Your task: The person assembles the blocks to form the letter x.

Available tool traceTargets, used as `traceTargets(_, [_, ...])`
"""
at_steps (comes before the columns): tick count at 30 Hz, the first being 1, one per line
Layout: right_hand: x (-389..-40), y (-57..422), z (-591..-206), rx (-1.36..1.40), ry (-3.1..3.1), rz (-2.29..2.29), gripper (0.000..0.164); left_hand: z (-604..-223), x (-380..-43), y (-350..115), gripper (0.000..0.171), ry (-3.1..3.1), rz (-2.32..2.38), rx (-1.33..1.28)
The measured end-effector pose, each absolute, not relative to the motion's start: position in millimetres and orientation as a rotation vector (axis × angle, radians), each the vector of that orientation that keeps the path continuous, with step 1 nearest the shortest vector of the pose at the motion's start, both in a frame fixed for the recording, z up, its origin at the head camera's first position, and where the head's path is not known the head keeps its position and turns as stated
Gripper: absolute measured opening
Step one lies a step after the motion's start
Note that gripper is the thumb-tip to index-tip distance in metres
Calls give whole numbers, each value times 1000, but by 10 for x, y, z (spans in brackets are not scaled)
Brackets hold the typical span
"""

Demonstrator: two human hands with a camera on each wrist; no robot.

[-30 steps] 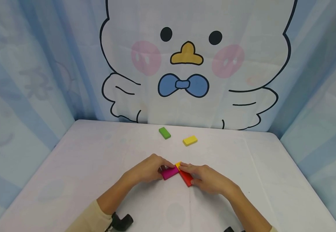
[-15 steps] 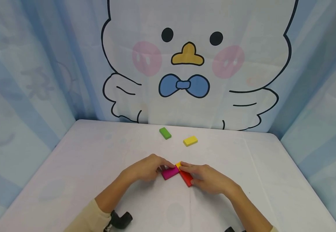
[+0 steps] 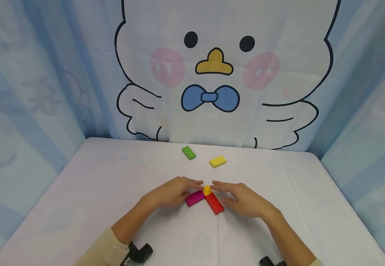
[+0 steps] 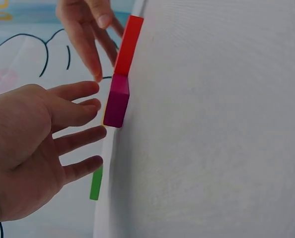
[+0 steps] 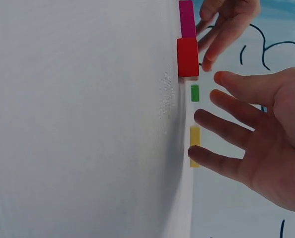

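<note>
Your left hand, empty with fingers extended, is just beside the magenta block; your right hand, likewise empty, fingers spread, is near the red block. Both blocks adjoin the yellow-orange block between your hands on the table.

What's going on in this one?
A person's left hand and right hand are spread on either side of a small block arrangement on a white tabletop, gripping nothing. A magenta rectangular block and a red rectangular block lie at an angle, with a small orange-yellow block at their far ends. Whether the left fingertips touch anything is unclear. Farther back, a green rectangular block and a yellow rectangular block lie apart.
</note>
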State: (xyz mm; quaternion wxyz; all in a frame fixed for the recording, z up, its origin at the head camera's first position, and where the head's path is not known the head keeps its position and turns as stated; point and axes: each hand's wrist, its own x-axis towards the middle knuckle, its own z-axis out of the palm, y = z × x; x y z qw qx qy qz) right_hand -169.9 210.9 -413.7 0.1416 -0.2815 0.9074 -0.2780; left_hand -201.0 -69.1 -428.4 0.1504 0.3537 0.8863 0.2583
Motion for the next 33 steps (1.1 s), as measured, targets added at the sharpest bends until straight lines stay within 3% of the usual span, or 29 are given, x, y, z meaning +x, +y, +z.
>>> traceTargets(14, [-1769,2187,-4157,-749,2685,-799,52,-4340,-1989,-673,50,2508,569,1116])
traceTargets(33, [-2049,2245,-4034,-692,2770,-722,50,-4340,-1927,-619,52,2528,502,1027])
